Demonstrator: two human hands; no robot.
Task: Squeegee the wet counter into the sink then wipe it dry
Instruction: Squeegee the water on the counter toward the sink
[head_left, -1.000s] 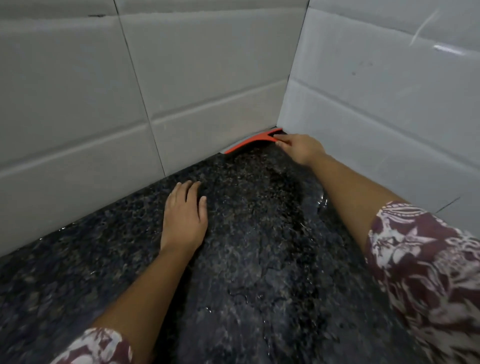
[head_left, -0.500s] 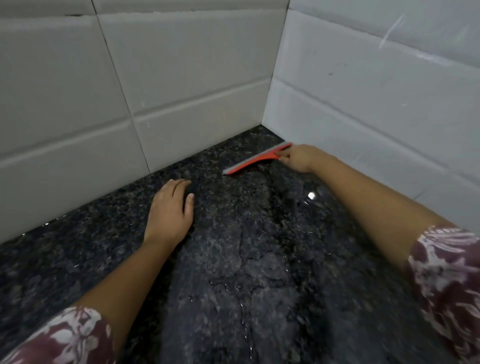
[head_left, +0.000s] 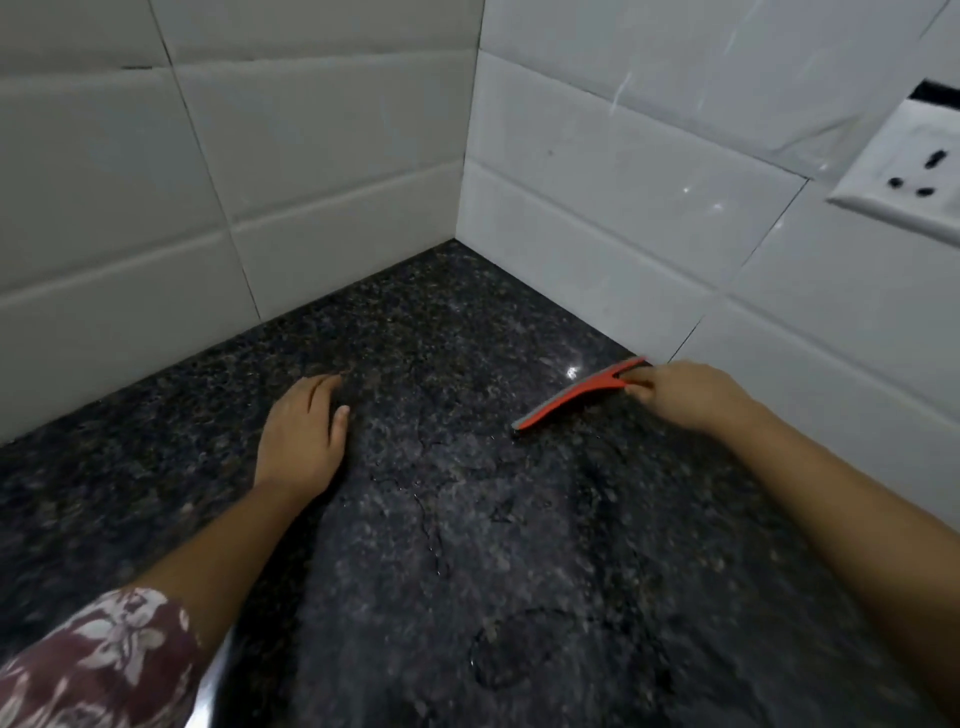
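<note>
My left hand (head_left: 301, 434) lies flat and released on the dark speckled worktop (head_left: 452, 597), palm down, well to the left of the squeegee (head_left: 574, 397), bracing me. The worktop between the two is wet: I see thin water edges and ripples running toward me. The squeegee, orange with a grey blade, rests blade-down on the stone, just beside the right-hand tiled wall (head_left: 675, 218) and some way out from the corner. My right hand (head_left: 685, 392) is closed around its handle at the wall end. I judge the squeegee step is in hand and the dry wipe not yet begun. The sink is out of view, so the next move calls for keeping the blade pressed flat and drawing the water toward wherever it lies.
</note>
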